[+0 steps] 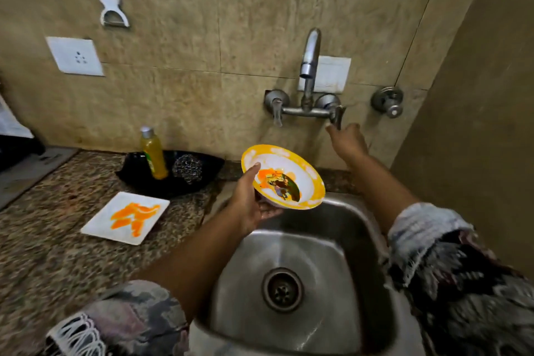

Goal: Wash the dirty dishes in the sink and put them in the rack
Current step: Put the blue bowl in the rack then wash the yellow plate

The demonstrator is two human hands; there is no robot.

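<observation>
Dirty bowl held over the steel sink, other hand at the tap.

The left hand [248,199] clamps the yellow-rimmed, orange-smeared bowl [284,178] at the stainless sink's [289,246] twelve o'clock edge; the right hand [348,140], fingers together, touches the right-side chrome tap lever [337,118]. A smeared square white plate [125,217] lies at nine o'clock.

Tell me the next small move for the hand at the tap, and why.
Probably turn the tap's right handle open: the right hand touches it, no water runs from the spout, and the left hand holds the stained yellow bowl over the sink.
</observation>
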